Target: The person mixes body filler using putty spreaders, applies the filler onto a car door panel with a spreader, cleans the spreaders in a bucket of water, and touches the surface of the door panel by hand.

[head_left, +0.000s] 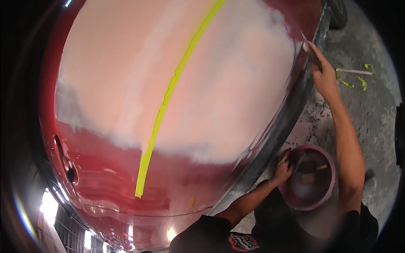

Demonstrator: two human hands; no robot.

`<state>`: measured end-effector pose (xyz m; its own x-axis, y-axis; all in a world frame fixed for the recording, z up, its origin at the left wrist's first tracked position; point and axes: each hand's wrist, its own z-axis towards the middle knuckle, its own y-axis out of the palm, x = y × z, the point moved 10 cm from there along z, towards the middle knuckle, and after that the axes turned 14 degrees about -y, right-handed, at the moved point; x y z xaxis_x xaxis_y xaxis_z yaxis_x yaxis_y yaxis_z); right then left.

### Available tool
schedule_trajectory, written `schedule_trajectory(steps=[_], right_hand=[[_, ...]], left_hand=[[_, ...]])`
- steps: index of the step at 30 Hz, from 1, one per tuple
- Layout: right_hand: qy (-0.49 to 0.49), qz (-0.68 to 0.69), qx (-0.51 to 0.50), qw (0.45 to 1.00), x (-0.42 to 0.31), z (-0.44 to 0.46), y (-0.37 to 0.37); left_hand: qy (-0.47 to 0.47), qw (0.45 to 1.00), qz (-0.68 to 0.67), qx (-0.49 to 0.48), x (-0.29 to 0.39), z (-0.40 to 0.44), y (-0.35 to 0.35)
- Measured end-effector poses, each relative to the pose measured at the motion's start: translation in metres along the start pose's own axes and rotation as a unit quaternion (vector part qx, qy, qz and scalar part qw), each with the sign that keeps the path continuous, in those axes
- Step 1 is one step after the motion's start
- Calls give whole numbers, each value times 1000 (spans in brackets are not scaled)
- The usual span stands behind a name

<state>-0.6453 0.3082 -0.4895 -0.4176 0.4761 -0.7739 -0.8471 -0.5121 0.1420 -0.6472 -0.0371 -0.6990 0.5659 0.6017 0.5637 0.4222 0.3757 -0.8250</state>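
My right hand (325, 78) is up at the lower edge of a red car's side panel (101, 152). Its fingers are closed on a thin, flat, dark piece of sandpaper (312, 55), held against or very near the panel edge. A wide pale pink and grey sanded patch (236, 84) covers much of the panel, with a strip of yellow-green tape (166, 99) along it. My left hand (284, 170) is at the rim of a reddish bucket (330, 177), fingers curled. A dark greyish thing by its fingers reaches over the bucket, too unclear to name.
The bucket stands on a stained concrete floor (375, 122) and has murky water with a small brownish block (309, 178) in it. Scraps of yellow-green tape (361, 83) and a pale strip (354, 72) lie on the floor. A door handle (67, 164) juts from the panel at left.
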Motion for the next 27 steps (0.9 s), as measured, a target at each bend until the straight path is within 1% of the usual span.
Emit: schedule_trajectory(steps=[4, 7, 9, 10, 12, 13, 15, 16, 18, 19, 21, 23, 24, 26, 27], right_hand=[[-20, -12, -9, 1000, -7, 0, 3], [-44, -29, -4, 999, -17, 12, 11], [-40, 3, 45, 998, -13, 17, 18], [-44, 2, 46, 998, -20, 16, 30], [-80, -103, 114, 985, -49, -4, 38], [-79, -104, 113, 985, -56, -18, 41], [-51, -92, 32, 994, -63, -48, 54], [-48, -95, 32, 994, -66, -59, 49], [-20, -53, 40, 998, -60, -72, 34], [-16, -55, 38, 998, -51, -68, 25], [-58, -94, 81, 991, -35, -43, 2], [-55, -41, 78, 995, -21, -10, 1], [-54, -40, 81, 994, -15, 2, 0], [-67, -83, 28, 994, -9, 21, 8], [-68, -83, 32, 994, -8, 25, 9]], left_hand=[[10, 1000, -27, -11, -3, 1, 6], [23, 1000, -4, 16, -4, 3, 3], [16, 1000, 20, 7, -3, 4, 4], [20, 1000, 20, 8, -7, 4, 7], [12, 999, 48, -1, -18, 4, 16], [11, 999, 47, -2, -18, 6, 14], [21, 997, 65, -29, -10, 3, 16], [20, 997, 63, -34, -8, 1, 16], [-8, 999, 32, -25, -8, 4, 13], [-11, 999, 30, -28, -8, 3, 14], [34, 999, 3, 6, 0, 0, 1], [21, 1000, 2, -5, 2, 2, 0], [12, 1000, -2, -15, 2, 4, 1], [-1, 1000, -12, -23, 0, 3, 3], [-14, 999, -24, -31, -5, 5, 5]])
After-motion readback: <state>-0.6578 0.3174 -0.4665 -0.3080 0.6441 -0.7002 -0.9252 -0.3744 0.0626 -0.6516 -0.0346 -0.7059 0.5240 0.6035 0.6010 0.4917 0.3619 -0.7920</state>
